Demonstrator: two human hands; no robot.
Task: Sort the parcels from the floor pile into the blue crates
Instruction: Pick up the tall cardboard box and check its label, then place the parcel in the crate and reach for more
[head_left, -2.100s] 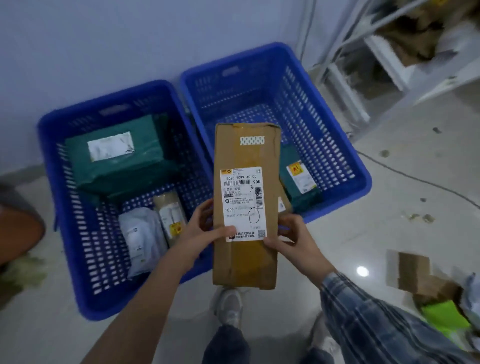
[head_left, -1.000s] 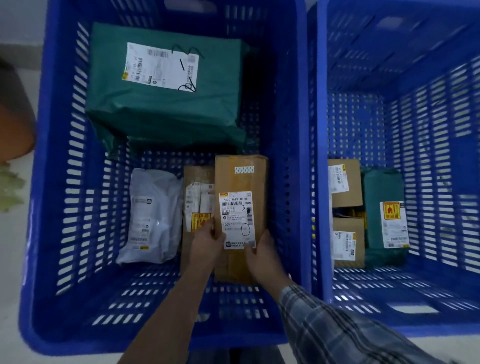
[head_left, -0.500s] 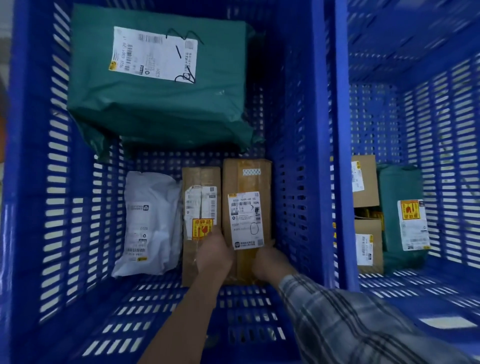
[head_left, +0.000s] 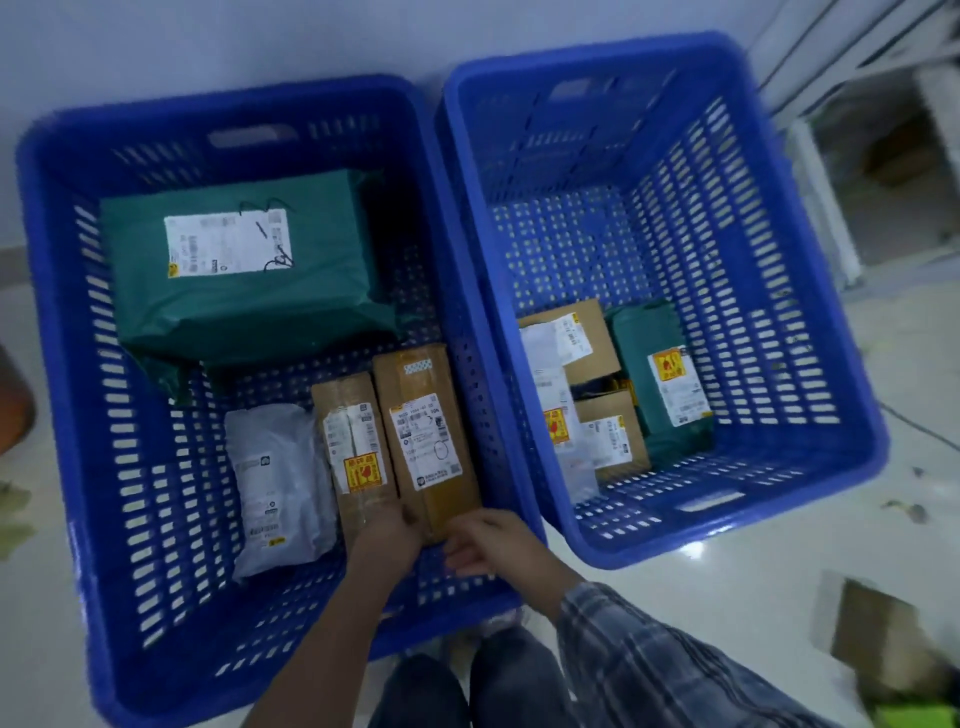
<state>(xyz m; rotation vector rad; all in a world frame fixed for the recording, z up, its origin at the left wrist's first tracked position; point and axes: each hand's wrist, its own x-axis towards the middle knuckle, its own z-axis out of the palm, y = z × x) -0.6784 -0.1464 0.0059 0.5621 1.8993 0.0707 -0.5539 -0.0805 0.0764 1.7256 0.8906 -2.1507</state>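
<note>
A: Long cardboard parcel (head_left: 426, 436)? Flat in left crate (head_left: 57, 364), right-hand side, beside smaller box (head_left: 353, 447).

B: Grip? Left hand (head_left: 387, 535) and right hand (head_left: 488, 540) at near end, fingers loosely curled, pinching nothing clearly; contact hard to tell.

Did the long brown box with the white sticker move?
Yes. The long brown box went from held above the crates down into the left crate, beside the smaller brown box.
</note>
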